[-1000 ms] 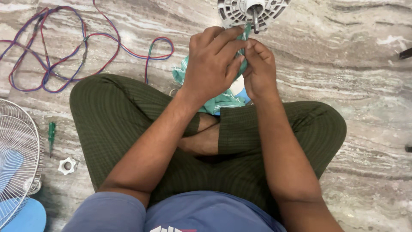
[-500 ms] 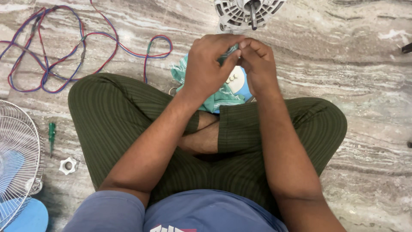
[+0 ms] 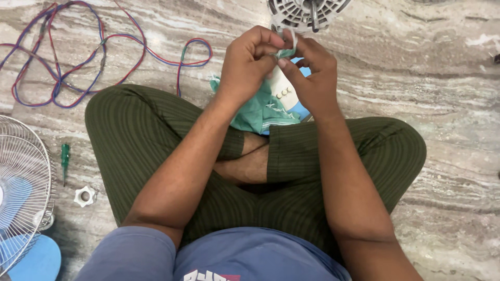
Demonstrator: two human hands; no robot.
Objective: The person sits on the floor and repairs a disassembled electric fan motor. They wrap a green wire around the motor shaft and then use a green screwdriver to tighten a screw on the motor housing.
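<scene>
I sit cross-legged on a marble floor. My left hand point(image 3: 249, 65) and my right hand point(image 3: 308, 73) meet in front of me, both pinching the upper end of a teal-green cloth point(image 3: 260, 112) that hangs down over my shins. Behind the cloth lies a white and blue fan part with small round buttons point(image 3: 285, 93). Just beyond my fingers, at the top edge of the view, stands a grey fan motor with a metal shaft point(image 3: 307, 11). What lies inside the pinched cloth is hidden.
A tangle of red, blue and purple wires point(image 3: 78, 57) lies on the floor at the upper left. A white wire fan guard point(image 3: 23, 182) with a blue blade is at the left edge, beside a green screwdriver point(image 3: 65, 158) and a white plastic nut point(image 3: 84, 196).
Both hands have drawn a little back from the motor, toward me, still pinching the cloth; the fingers have shifted on it. The view has tilted slightly.
</scene>
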